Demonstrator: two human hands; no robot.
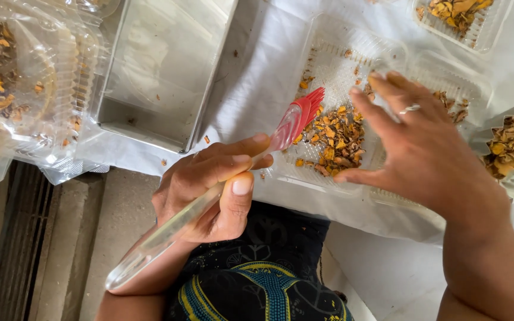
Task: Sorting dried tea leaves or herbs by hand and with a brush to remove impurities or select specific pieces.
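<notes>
1. White cloth (257, 89) covers the work surface, with a metal tray (162, 65) at upper left and clear plastic containers of dried orange-brown pieces around it.
2. Silicone brush (209, 196): its long axis runs from lower left up to the right, with the red bristles over the dried pieces (334, 139) in the open clear container (328, 65).
3. Left hand (209, 190) has its fingers wrapped round the clear handle.
4. Right hand (429, 154) is nearer the container, fingers spread flat, touching its right side and holding nothing.

Open gap btwn metal tray (150, 113) & clear container (334, 59); packs crowd edges.
</notes>
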